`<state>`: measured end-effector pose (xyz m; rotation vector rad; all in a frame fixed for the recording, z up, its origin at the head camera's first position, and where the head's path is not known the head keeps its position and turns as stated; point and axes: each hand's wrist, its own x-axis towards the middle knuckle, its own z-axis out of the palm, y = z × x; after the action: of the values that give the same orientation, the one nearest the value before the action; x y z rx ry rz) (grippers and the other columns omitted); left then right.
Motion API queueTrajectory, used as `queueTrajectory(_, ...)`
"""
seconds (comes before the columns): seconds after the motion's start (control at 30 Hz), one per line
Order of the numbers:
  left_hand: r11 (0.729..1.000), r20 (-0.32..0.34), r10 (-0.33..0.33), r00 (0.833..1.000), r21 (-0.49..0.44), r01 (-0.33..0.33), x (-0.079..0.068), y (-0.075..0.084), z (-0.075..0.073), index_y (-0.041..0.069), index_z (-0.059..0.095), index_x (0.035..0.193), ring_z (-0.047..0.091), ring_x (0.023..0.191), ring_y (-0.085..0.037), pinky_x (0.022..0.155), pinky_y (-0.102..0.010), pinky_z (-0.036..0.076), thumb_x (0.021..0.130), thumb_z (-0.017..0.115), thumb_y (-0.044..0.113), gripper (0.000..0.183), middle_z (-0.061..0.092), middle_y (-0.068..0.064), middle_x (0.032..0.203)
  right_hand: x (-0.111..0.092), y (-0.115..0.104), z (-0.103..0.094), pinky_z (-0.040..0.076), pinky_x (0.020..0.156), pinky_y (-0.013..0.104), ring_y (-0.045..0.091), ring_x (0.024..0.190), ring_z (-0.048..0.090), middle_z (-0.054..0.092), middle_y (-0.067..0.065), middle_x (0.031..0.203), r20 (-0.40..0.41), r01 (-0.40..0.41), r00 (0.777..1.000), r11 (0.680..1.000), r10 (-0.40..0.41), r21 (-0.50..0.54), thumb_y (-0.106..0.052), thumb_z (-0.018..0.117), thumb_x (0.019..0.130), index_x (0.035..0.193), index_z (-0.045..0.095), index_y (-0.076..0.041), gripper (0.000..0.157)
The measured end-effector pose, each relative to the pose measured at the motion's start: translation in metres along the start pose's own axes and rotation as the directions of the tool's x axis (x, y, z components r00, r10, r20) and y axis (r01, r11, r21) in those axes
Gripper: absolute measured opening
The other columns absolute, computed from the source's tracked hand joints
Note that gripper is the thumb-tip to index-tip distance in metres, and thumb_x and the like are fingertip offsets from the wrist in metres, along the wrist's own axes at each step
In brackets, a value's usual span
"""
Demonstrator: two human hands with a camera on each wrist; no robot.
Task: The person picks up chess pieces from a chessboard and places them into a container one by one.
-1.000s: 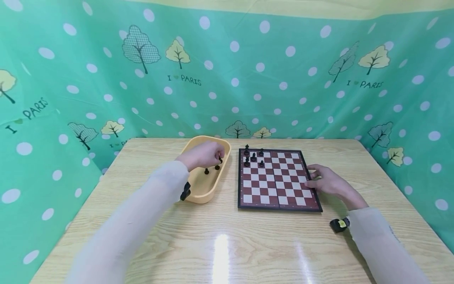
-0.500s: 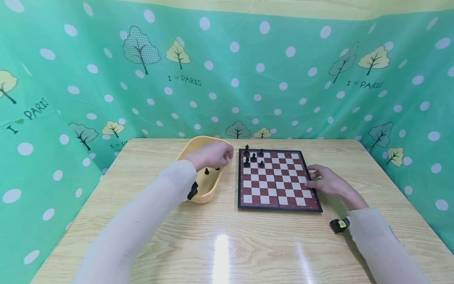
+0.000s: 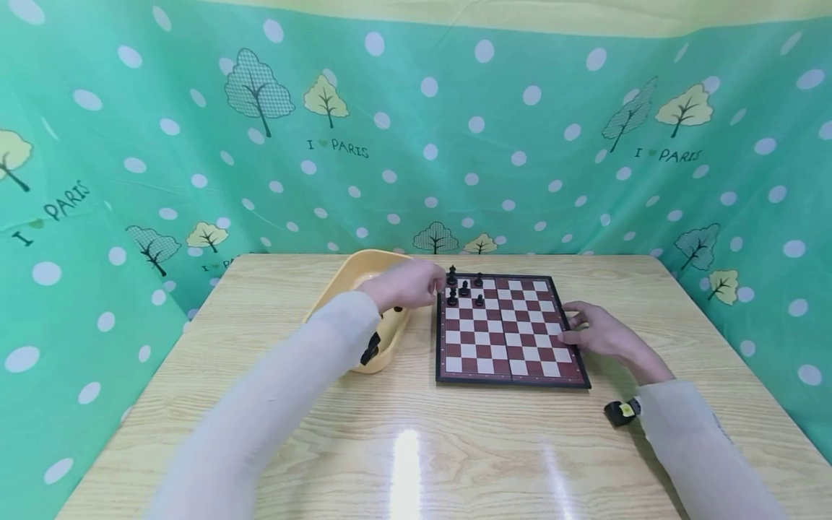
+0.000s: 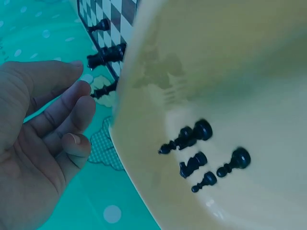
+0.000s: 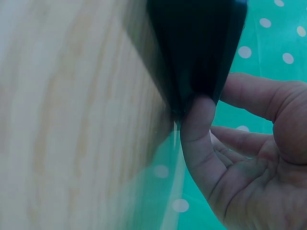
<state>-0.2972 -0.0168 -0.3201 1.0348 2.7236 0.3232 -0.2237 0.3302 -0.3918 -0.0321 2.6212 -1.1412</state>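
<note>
My left hand [image 3: 416, 283] is between the cream tray [image 3: 380, 360] and the left edge of the checkered chessboard [image 3: 484, 347]. In the left wrist view, a black chess piece [image 4: 108, 55] hangs from the thumb tip, its base pointing down; the opposing finger is hidden. Several black chess pieces [image 3: 464, 290] stand on the board's far left corner, and more loose chess pieces [image 4: 193, 164] lie in the tray. My right hand [image 3: 604, 332] holds the board's right edge, its thumb [image 5: 199, 117] on one side and another finger on the other.
The pale wooden table [image 3: 416, 412] carries the tray and board. A green dotted curtain [image 3: 520, 180] rises behind the table and along both sides. A black wrist camera [image 3: 622, 413] sits at the right sleeve.
My left hand has moved right, out over the tray's rim to the board's left edge, carrying a black chess piece. The right hand and the pieces on the board stay where they were.
</note>
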Motion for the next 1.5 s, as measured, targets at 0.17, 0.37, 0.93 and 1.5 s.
queueTrajectory(0.17,1.0,-0.015,0.006,1.0,-0.028,-0.006,0.008,0.005,0.004,0.01,0.062,0.094,0.054,0.075,-0.011,0.066,-0.022,0.046,0.076,0.061,0.008,0.019,0.056,0.003,0.084,0.002,0.001,0.001,0.051,0.062,0.032,0.022,0.077,0.056,0.047,0.023,0.104,-0.005,0.003,1.0,1.0,-0.003,-0.003,-0.012,0.064,0.081,0.136,0.024,0.006,0.07)
queueTrajectory(0.37,0.998,-0.041,-0.026,0.999,-0.065,0.023,0.016,0.011,0.01,0.009,0.062,0.1,0.053,0.076,-0.013,0.066,-0.023,0.046,0.076,0.061,0.008,0.024,0.056,0.003,0.087,0.003,0.001,0.003,0.051,0.063,0.032,0.023,0.078,0.056,0.047,0.022,0.105,-0.003,-0.008,1.0,1.0,0.008,-0.013,-0.013,0.062,0.082,0.136,0.024,0.005,0.068)
queueTrajectory(0.93,0.992,-0.067,-0.114,0.991,-0.062,0.11,0.029,0.014,0.011,0.01,0.06,0.098,0.053,0.077,-0.013,0.067,-0.023,0.046,0.074,0.064,0.008,0.024,0.055,0.004,0.087,0.003,0.0,0.001,0.051,0.063,0.033,0.022,0.077,0.057,0.045,0.024,0.106,0.004,-0.006,1.0,1.0,0.006,0.009,-0.012,0.063,0.082,0.136,0.022,0.006,0.07)
queueTrajectory(1.5,0.991,-0.072,-0.137,0.988,-0.016,0.136,0.044,0.014,0.027,0.009,0.061,0.096,0.051,0.076,-0.014,0.068,-0.025,0.045,0.077,0.059,0.004,0.02,0.054,0.002,0.085,0.0,-0.002,0.0,0.051,0.063,0.032,0.022,0.078,0.057,0.045,0.023,0.107,0.008,-0.015,1.0,1.0,0.015,0.008,-0.013,0.062,0.083,0.137,0.022,0.005,0.07)
